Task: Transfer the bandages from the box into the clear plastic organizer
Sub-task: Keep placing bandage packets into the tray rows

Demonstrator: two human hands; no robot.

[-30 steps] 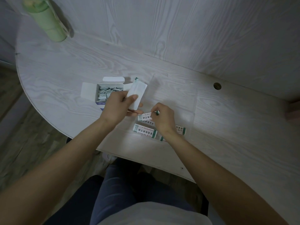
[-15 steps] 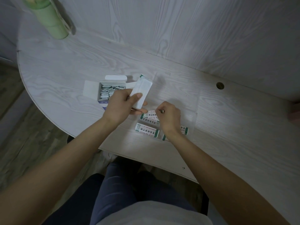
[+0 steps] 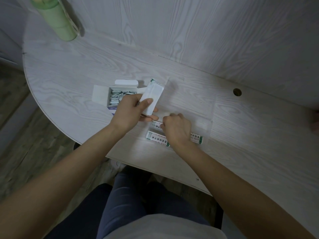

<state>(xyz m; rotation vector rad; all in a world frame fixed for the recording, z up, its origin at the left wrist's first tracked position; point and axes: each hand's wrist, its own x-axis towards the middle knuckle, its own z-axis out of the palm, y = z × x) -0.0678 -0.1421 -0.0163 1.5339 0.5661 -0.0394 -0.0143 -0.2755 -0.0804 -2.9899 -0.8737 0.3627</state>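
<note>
Nearest the table's [image 3: 241, 161] front edge, two printed bandages lay flat inside the clear plastic organizer [image 3: 206, 125], a shallow see-through tray resting on the pale wood-grain top. The nearer bandage [image 3: 155, 138] was a white strip with green ends and dark print, its long axis running left to right and sloping slightly toward the viewer at its right end. A second strip [image 3: 196, 138] showed beyond the right wrist, lying along roughly the same line. Just behind them, a third strip [image 3: 156, 124] sat under the right hand [image 3: 176, 128], whose fingers were curled in a loose fist over it; the fingertips seemed to pinch its edge, though the contact itself was hidden by the knuckles.

To the left and a little farther, the left hand [image 3: 131, 111] gripped a stack of bandages [image 3: 152, 95], thumb on top and fingers beneath. The stack showed its plain white backs, with a green printed corner at the far end. Its long axis pointed away from the person and leaned to the right, the far end raised above the table.

Just beside that hand, touching the table, stood the box [image 3: 119, 91], white with a purple lower edge, its flaps folded open to the left and back. More bandages were packed on edge inside, grey-white in the dim light.

Far back on the right a round hole [image 3: 237, 92] pierced the tabletop, and at the far left corner stood a pale green bottle [image 3: 57, 19].
</note>
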